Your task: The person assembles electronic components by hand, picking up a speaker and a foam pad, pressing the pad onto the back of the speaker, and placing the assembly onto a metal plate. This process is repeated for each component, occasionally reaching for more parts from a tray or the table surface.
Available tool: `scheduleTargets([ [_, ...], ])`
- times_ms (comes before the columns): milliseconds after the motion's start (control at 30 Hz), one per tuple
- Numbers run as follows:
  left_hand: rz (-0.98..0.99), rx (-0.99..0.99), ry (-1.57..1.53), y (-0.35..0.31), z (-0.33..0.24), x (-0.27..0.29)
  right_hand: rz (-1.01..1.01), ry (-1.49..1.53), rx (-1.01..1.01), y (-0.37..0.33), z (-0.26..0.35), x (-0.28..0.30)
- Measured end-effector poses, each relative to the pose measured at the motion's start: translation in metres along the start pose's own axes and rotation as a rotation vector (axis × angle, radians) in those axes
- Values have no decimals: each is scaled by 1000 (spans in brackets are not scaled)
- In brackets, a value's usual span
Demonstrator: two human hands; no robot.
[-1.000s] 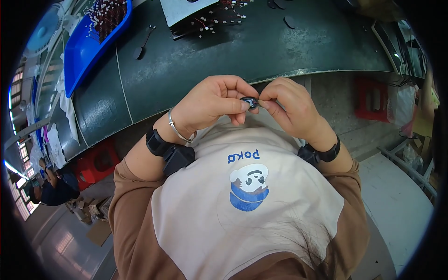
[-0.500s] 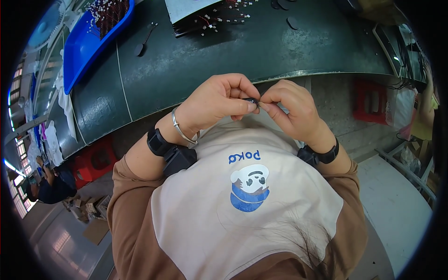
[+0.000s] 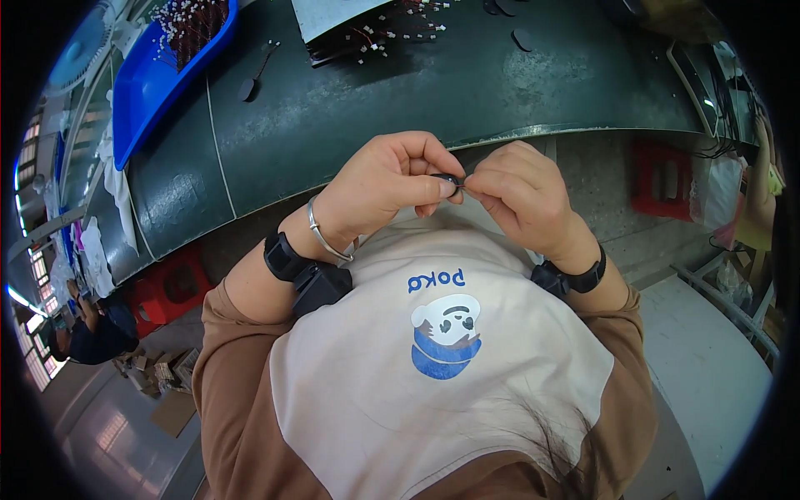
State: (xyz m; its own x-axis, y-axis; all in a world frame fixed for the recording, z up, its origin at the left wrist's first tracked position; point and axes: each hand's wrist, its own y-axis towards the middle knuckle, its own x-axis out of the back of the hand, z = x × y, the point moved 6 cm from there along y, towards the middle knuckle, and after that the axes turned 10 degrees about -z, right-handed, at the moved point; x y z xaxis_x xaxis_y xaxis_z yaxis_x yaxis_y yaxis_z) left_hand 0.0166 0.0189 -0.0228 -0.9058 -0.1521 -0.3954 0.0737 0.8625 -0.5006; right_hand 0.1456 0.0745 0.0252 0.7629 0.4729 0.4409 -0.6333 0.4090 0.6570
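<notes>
The left hand [image 3: 387,179] pinches a small dark piece [image 3: 451,178], probably light and stiff, best gripped by its sides; whether the right hand [image 3: 527,190] pinches anything, I cannot tell

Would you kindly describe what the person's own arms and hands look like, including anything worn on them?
The left hand and right hand are ungloved. Brown fabric sleeves end near the elbows. The left arm wears a thin silver-coloured metal bangle and a black strap with a boxy black module; the right arm has a similar strap.
</notes>
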Motion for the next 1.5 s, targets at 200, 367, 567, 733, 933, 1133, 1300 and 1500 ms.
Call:
scheduleTargets([
  [200, 17, -44, -22, -1, 0, -1, -4, -16, 41, 0, 0, 0],
  [367, 31, -88, 22, -3, -5, -1, 0, 0, 53, 1, 0, -1],
  [567, 52, -65, -2, -2, -5, 0, 19, 185, -203, -4, -8, -2],
  [733, 75, -82, -41, -1, -2, 1, 84, 340, -427, -10, -14, -8],
  [933, 82, -115, -26, -2, -2, 1, 132, 527, -649, -19, -21, -14],
  [1133, 60, -106, -48, 0, 0, 2, 109, 826, -1000, -34, -31, -25],
  [1300, 26, -32, -103, -1, -5, 0, 4, 563, -714, -22, -31, -9],
  [1500, 39, -17, -22, 1, -8, -4, 10, 8, -204, 5, -7, 4],
])
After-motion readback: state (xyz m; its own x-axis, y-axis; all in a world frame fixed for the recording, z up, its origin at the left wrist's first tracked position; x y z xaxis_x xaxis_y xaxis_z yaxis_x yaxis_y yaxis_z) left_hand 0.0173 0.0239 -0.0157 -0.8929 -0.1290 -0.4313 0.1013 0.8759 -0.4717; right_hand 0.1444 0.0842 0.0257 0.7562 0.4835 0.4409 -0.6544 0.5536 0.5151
